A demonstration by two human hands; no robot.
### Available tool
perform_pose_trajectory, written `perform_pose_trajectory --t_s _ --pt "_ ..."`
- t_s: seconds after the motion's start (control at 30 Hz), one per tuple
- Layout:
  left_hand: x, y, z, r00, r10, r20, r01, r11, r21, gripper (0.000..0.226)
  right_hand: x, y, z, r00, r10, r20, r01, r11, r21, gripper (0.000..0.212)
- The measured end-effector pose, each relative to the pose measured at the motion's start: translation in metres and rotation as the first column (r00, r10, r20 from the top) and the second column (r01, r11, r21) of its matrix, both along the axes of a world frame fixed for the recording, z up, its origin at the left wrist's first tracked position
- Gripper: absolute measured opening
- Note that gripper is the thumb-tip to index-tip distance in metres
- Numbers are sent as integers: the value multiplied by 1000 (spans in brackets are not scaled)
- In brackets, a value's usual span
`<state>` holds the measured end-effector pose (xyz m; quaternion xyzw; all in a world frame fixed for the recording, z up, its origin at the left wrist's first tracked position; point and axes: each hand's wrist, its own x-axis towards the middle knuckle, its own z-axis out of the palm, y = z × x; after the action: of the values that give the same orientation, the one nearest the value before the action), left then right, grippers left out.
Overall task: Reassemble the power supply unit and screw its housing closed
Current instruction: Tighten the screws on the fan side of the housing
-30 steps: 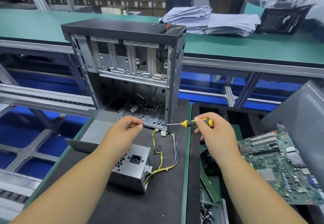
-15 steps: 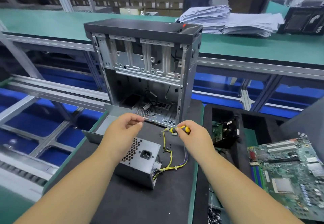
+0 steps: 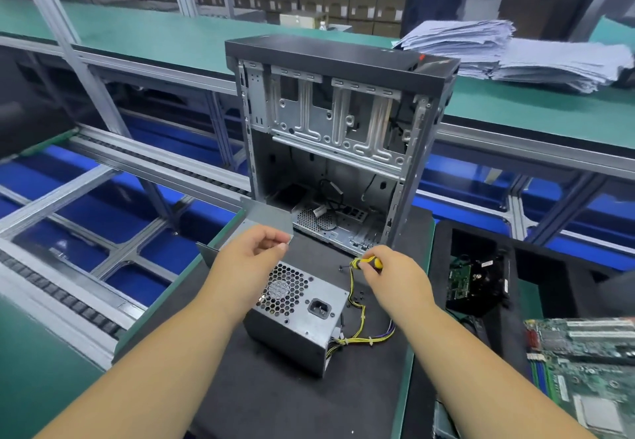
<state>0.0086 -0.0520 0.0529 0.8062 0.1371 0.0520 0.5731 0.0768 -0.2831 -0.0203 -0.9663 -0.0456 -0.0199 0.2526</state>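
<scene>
So the power supply unit [image 3: 297, 315] sits on the black mat [image 3: 275, 404] just below and between both hands, and from what I can see its housing looks already boxed up: fan grille and power socket face toward the camera, yellow wiring [image 3: 357, 322] spilling out the side nearest the right hand. Whether any housing screws are actually in yet, I can't tell from this angle. A few loose screws [image 3: 359, 296] lie on the mat right under the right hand, so my guess is the screwing-shut part is mostly still to do (or only just starting). The right hand [image 3: 391, 275] has its fingers curled around a yellow-handled screwdriver [image 3: 366, 262], tip pointing toward the left hand, not touching the unit. The left hand [image 3: 251, 255] hovers just above the unit's far edge with thumb and fingertips drawn close together like it's pinching something tiny, maybe a screw, but it's too small to make out, so I honestly can't tell if it holds anything. A flat grey metal panel [image 3: 266, 215] lies just beyond the left hand, and the open computer case [image 3: 340, 136] stands past both hands.
</scene>
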Motion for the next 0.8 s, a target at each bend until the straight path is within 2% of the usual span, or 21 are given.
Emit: perform_pose_trajectory --t_s 0.2,0.33,0.5,0.6,0.7,0.77,0.8 --pt "4 -8 2 1000 -1 -21 0 998 -67 15 -12 -9 31 998 -31 57 18 976 216 3" --pt "11 -16 1 998 28 -55 -35 991 -127 17 -24 -15 66 998 -36 53 4 867 498 7" --pt "23 -34 0 991 26 -128 -66 945 -322 16 -45 -23 111 996 -2 91 -60 733 678 14" --pt "24 -46 1 987 -22 -157 -64 850 -522 17 -58 -29 128 994 11 113 -90 690 718 14" --pt "22 -57 8 986 -64 -154 -72 673 -736 18 -71 -35 138 990 6 138 -106 675 730 15" --pt "19 -64 14 988 -82 -128 -57 584 -810 15 -78 -40 142 989 -3 146 -104 686 720 14" --pt "17 -67 17 989 -90 -115 -44 567 -823 13 -82 -43 143 989 -10 149 -102 686 720 13"
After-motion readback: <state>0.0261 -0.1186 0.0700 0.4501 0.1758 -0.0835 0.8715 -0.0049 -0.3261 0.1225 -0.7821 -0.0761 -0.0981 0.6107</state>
